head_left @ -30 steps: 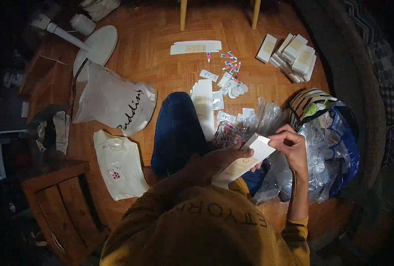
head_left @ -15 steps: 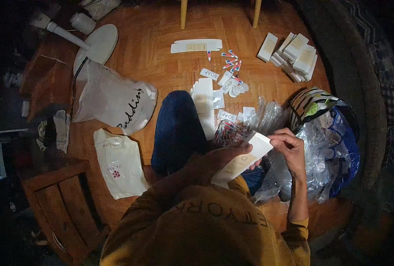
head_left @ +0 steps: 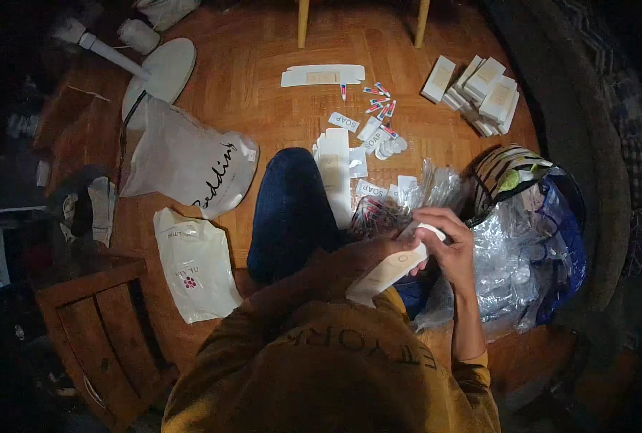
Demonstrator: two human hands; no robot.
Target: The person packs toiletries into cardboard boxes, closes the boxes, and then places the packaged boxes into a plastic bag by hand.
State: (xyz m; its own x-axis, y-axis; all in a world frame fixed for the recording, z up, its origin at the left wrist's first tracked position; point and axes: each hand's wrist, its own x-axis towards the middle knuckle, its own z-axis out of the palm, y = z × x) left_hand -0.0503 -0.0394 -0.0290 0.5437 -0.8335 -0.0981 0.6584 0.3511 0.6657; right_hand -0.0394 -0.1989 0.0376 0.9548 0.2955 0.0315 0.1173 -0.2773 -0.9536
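Observation:
A white box (head_left: 387,274) with a beige label is held low in front of my body. My left hand (head_left: 371,254) wraps round its side, thumb on the labelled face. My right hand (head_left: 447,242) closes over the box's upper end, its fingers bent on the flap. Just beyond lie small red-and-white tubes in clear plastic (head_left: 369,216). Flat white cartons (head_left: 333,173) are stacked beside my knee, near SOAP packets (head_left: 372,190) and loose tubes (head_left: 378,102).
Several white boxes (head_left: 498,97) are piled at the back right. A striped bag (head_left: 512,166) and clear plastic wraps (head_left: 505,267) lie at the right. Two plastic bags (head_left: 223,173) and a wooden cabinet (head_left: 108,325) stand left.
My right hand has moved left and over the box's upper end, and the end flap that stood visible is now mostly covered. My left hand keeps its hold.

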